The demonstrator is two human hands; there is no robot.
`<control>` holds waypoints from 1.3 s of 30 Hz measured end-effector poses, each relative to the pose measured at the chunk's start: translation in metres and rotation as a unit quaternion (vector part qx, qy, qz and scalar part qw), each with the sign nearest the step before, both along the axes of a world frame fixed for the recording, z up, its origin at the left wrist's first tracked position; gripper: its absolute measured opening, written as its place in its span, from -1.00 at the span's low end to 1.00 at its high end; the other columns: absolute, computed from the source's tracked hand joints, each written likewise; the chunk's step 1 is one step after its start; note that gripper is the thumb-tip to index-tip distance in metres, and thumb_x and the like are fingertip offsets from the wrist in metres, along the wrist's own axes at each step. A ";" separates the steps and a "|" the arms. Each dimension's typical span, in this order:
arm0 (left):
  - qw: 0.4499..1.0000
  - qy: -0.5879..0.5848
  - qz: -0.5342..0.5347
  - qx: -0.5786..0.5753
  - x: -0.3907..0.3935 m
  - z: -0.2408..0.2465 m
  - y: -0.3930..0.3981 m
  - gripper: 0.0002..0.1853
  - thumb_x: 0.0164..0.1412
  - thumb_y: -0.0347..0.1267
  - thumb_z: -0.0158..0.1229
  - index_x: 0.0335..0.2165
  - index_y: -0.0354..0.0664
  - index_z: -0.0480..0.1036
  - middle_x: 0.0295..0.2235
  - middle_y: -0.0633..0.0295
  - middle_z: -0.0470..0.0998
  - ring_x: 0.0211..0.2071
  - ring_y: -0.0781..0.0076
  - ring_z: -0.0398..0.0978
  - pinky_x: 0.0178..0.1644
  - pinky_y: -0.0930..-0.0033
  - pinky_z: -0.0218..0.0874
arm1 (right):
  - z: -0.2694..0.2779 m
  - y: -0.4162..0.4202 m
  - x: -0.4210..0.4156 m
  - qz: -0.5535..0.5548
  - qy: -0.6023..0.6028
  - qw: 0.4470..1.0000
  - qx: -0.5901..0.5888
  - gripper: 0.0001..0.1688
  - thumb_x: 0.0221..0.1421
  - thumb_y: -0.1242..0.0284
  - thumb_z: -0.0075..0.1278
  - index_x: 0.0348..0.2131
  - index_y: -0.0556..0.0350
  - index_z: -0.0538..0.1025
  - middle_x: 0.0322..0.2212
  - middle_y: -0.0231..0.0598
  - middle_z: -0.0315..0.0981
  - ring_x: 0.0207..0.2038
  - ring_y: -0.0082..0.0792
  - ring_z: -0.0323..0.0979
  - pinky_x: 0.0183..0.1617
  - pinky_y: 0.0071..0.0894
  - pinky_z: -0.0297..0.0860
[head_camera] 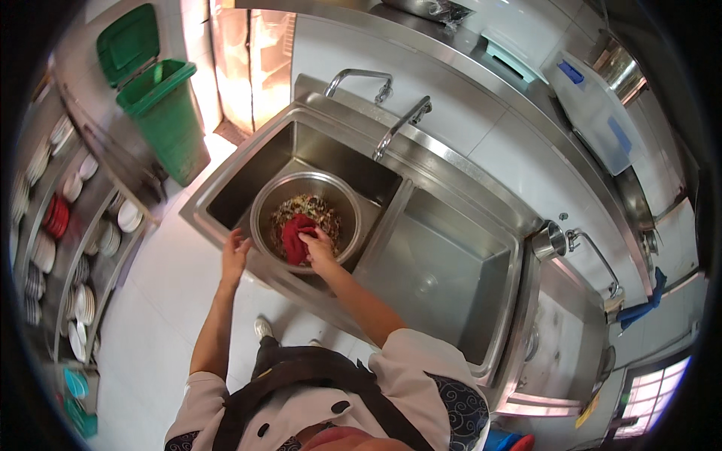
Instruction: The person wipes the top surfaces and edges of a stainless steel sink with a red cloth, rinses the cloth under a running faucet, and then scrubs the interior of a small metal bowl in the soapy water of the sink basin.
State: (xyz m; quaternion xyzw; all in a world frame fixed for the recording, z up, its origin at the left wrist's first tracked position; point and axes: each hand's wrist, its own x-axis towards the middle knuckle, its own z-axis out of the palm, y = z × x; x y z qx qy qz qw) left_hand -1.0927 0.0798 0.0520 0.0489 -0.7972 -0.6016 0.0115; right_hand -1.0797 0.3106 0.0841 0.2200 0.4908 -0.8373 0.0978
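Note:
My right hand (320, 248) grips a bunched red cloth (299, 237) over a round stainless steel pot (352, 197). Inside the pot lies a mass of mixed food scraps (316, 207), partly hidden by the cloth. The pot stands in the left basin of a stainless steel sink (327, 141). To the left, my left hand (234, 251) is held near the sink's front rim with fingers apart and nothing in it. Whether it touches the rim I cannot tell.
Two metal faucets (401, 127) rise behind the basins. A second basin (434, 270) adjoins on the right. An open green wheeled bin (166, 121) stands at the far left. Shelves (121, 256) along the left hold stacked dishes. A steel shelf (451, 51) runs along the wall.

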 end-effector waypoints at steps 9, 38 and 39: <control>0.902 0.031 -0.087 -0.422 -0.214 -0.025 -0.096 -0.01 -0.33 -0.21 0.36 0.08 -0.16 0.02 0.01 0.05 0.22 0.01 0.00 0.17 -0.04 0.01 0.11 | -0.023 0.065 -0.157 -0.409 0.124 0.899 0.097 -0.57 0.00 0.59 -0.04 -0.07 0.17 0.31 -0.16 -0.29 0.29 -0.14 -0.36 0.27 -0.02 -0.36 0.19; 0.913 0.081 -0.171 -0.362 -0.288 -0.021 -0.066 -0.08 -0.25 -0.42 0.24 0.11 -0.23 -0.03 -0.15 -0.02 0.31 -0.09 0.02 0.30 -0.04 0.20 0.18 | 0.026 0.303 -0.417 -0.524 0.216 0.506 0.651 -0.64 -0.41 0.72 -0.02 -0.43 0.15 0.48 -0.30 -0.09 0.24 -0.19 -0.06 0.18 -0.11 -0.24 0.19; 0.915 0.087 -0.168 -0.356 -0.288 -0.022 -0.067 -0.07 -0.26 -0.40 0.25 0.11 -0.22 -0.02 -0.17 0.00 0.31 -0.12 0.01 0.30 -0.06 0.17 0.19 | 0.019 0.298 -0.411 -0.491 0.203 0.484 0.695 -0.63 -0.42 0.72 -0.01 -0.43 0.15 0.47 -0.30 -0.11 0.23 -0.20 -0.07 0.18 -0.11 -0.24 0.19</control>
